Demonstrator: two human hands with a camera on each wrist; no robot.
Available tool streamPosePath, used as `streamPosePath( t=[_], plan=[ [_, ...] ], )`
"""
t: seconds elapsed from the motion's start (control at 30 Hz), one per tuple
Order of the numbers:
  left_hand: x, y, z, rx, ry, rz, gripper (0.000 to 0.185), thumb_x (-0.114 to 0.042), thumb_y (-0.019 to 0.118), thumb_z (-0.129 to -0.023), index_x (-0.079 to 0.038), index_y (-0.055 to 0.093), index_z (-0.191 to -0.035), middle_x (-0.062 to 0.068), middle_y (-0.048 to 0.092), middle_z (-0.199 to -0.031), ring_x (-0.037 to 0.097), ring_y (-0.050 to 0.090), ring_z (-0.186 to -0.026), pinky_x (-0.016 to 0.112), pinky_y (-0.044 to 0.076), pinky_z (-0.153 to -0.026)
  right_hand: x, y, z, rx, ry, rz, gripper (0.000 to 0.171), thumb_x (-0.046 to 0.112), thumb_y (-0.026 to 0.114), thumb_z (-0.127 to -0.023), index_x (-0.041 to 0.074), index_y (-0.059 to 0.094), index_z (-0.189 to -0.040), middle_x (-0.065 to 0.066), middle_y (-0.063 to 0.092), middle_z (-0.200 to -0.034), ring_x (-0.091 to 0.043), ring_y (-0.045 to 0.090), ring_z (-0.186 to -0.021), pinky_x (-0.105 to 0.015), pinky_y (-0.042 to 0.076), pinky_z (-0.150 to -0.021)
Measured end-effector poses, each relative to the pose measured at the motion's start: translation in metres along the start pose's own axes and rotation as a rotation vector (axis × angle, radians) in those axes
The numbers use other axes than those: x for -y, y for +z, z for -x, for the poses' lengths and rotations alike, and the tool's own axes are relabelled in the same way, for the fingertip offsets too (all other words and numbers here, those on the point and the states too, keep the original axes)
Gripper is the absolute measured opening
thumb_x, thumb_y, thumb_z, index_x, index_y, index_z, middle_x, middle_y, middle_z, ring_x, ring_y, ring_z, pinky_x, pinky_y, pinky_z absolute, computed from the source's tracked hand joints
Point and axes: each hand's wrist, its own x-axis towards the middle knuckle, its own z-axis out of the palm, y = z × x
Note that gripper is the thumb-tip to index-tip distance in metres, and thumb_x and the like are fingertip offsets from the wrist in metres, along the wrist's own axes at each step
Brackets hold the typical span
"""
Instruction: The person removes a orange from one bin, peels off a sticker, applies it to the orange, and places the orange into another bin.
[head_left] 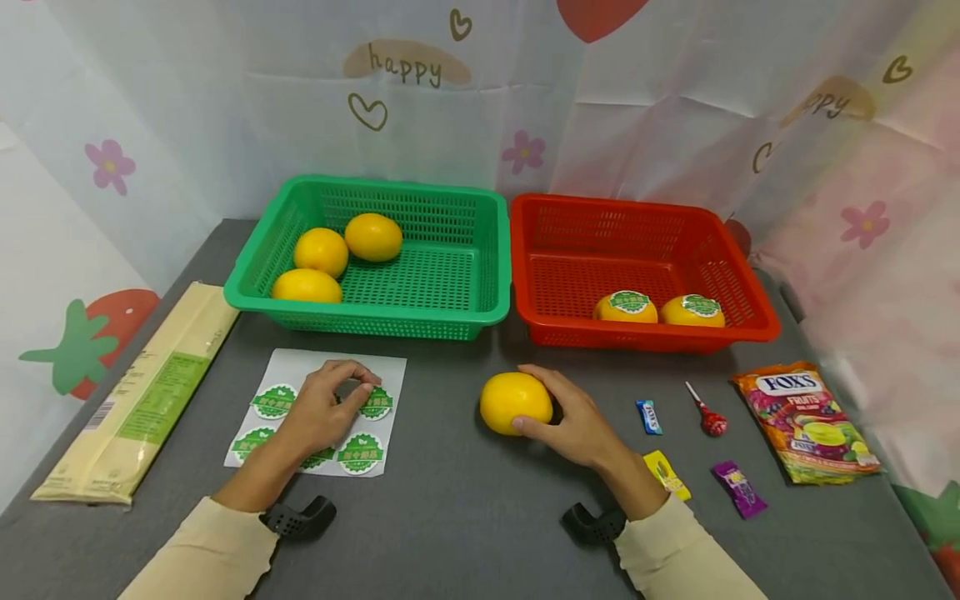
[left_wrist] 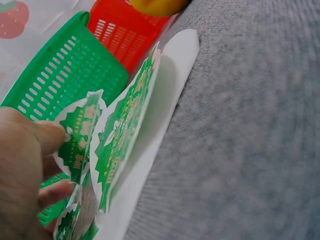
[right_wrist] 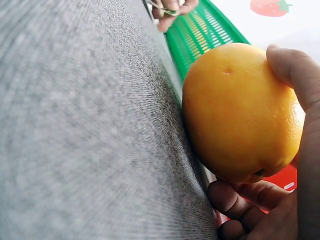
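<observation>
My left hand (head_left: 360,385) rests on a white sticker sheet (head_left: 300,367) and pinches a round green sticker (head_left: 377,403) at its edge. In the left wrist view the thumb and a finger (left_wrist: 52,137) hold this sticker (left_wrist: 80,131) partly lifted off the sheet (left_wrist: 170,75). To the right, my right hand (head_left: 558,408) grips a plain yellow-orange fruit (head_left: 513,402) that sits on the grey table. The right wrist view shows the thumb (right_wrist: 295,70) on top of the fruit (right_wrist: 240,110) and the fingers curled beneath it.
A green basket (head_left: 420,312) behind the sheet holds three plain fruits. The red basket (head_left: 652,337) beside it holds two fruits with green stickers. A candy bag (head_left: 806,421), a lollipop (head_left: 708,417) and small wrapped candies lie at right. A long beige package (head_left: 142,396) lies at left.
</observation>
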Motion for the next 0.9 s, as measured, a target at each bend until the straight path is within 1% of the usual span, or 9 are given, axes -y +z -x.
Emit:
streamPosePath(
  t=[0.1, 0.2, 0.27, 0.37, 0.53, 0.63, 0.73, 0.83, 0.9],
  plan=[
    [-0.004, -0.004, -0.003, -0.075, 0.137, -0.019, 0.012, 0.005, 0.066, -0.087, -0.008, 0.066, -0.087, 0.010, 0.063, -0.100, 0.030, 0.050, -0.102, 0.046, 0.037, -0.087, -0.001, 0.000, -0.001, 0.003, -0.009, 0.013, 0.067, 0.035, 0.074, -0.085, 0.015, 0.046, -0.143, 0.002, 0.053, -0.130, -0.019, 0.051, -0.105, -0.048, 0.042, -0.091],
    [-0.017, -0.011, -0.009, -0.162, 0.257, -0.030, 0.014, 0.007, 0.066, -0.084, -0.007, 0.066, -0.085, 0.008, 0.061, -0.095, 0.029, 0.047, -0.097, 0.042, 0.035, -0.084, -0.001, 0.000, -0.002, 0.002, -0.025, 0.019, 0.069, 0.035, 0.075, -0.084, 0.016, 0.046, -0.144, 0.002, 0.052, -0.131, -0.019, 0.051, -0.106, -0.049, 0.042, -0.091],
    [-0.029, -0.014, -0.014, -0.190, 0.296, -0.018, 0.014, 0.007, 0.066, -0.082, -0.006, 0.066, -0.086, 0.005, 0.061, -0.090, 0.027, 0.047, -0.092, 0.037, 0.035, -0.082, -0.001, -0.001, -0.002, -0.002, -0.036, 0.022, 0.070, 0.034, 0.076, -0.083, 0.016, 0.045, -0.144, 0.003, 0.052, -0.131, -0.019, 0.051, -0.106, -0.049, 0.041, -0.090],
    [-0.049, -0.015, -0.022, -0.189, 0.318, 0.013, 0.016, 0.009, 0.068, -0.081, -0.006, 0.067, -0.088, 0.002, 0.063, -0.086, 0.023, 0.049, -0.087, 0.030, 0.037, -0.078, -0.003, -0.001, -0.002, -0.006, -0.052, 0.028, 0.072, 0.034, 0.077, -0.082, 0.016, 0.045, -0.144, 0.003, 0.052, -0.130, -0.018, 0.052, -0.105, -0.048, 0.042, -0.089],
    [-0.079, -0.002, -0.037, -0.112, 0.301, 0.131, 0.021, 0.012, 0.069, -0.081, -0.006, 0.069, -0.092, 0.000, 0.064, -0.085, 0.019, 0.050, -0.084, 0.030, 0.039, -0.074, -0.005, 0.001, -0.002, -0.001, -0.053, 0.016, 0.078, 0.033, 0.076, -0.082, 0.014, 0.039, -0.148, -0.005, 0.049, -0.137, -0.020, 0.051, -0.110, -0.050, 0.041, -0.093],
    [-0.094, 0.014, -0.046, -0.029, 0.241, 0.224, 0.017, 0.007, 0.068, -0.085, -0.006, 0.071, -0.095, 0.000, 0.065, -0.087, 0.018, 0.051, -0.085, 0.031, 0.040, -0.075, -0.005, 0.001, -0.001, -0.012, -0.031, 0.003, 0.080, 0.034, 0.077, -0.081, 0.013, 0.037, -0.148, -0.007, 0.049, -0.136, -0.021, 0.051, -0.111, -0.050, 0.040, -0.094],
    [-0.107, 0.032, -0.054, 0.057, 0.161, 0.289, 0.010, -0.002, 0.068, -0.089, -0.007, 0.072, -0.097, 0.000, 0.066, -0.090, 0.018, 0.051, -0.087, 0.032, 0.042, -0.076, -0.005, 0.000, 0.000, -0.018, -0.023, -0.006, 0.077, 0.033, 0.078, -0.081, 0.011, 0.040, -0.144, -0.003, 0.052, -0.131, -0.020, 0.052, -0.106, -0.048, 0.042, -0.092],
    [-0.113, 0.051, -0.061, 0.128, 0.101, 0.320, 0.008, -0.007, 0.070, -0.089, -0.008, 0.074, -0.096, -0.001, 0.067, -0.092, 0.019, 0.051, -0.087, 0.037, 0.043, -0.077, -0.005, -0.001, 0.001, -0.001, -0.037, -0.018, 0.072, 0.030, 0.078, -0.081, 0.011, 0.043, -0.141, 0.000, 0.054, -0.128, -0.017, 0.053, -0.103, -0.044, 0.043, -0.091],
    [-0.116, 0.061, -0.065, 0.154, 0.082, 0.323, 0.007, -0.009, 0.071, -0.089, -0.008, 0.075, -0.095, -0.003, 0.067, -0.092, 0.019, 0.051, -0.085, 0.040, 0.043, -0.076, -0.005, -0.002, 0.001, 0.012, -0.048, -0.024, 0.070, 0.027, 0.079, -0.082, 0.012, 0.043, -0.140, 0.001, 0.054, -0.128, -0.016, 0.053, -0.102, -0.042, 0.044, -0.091]
  ],
)
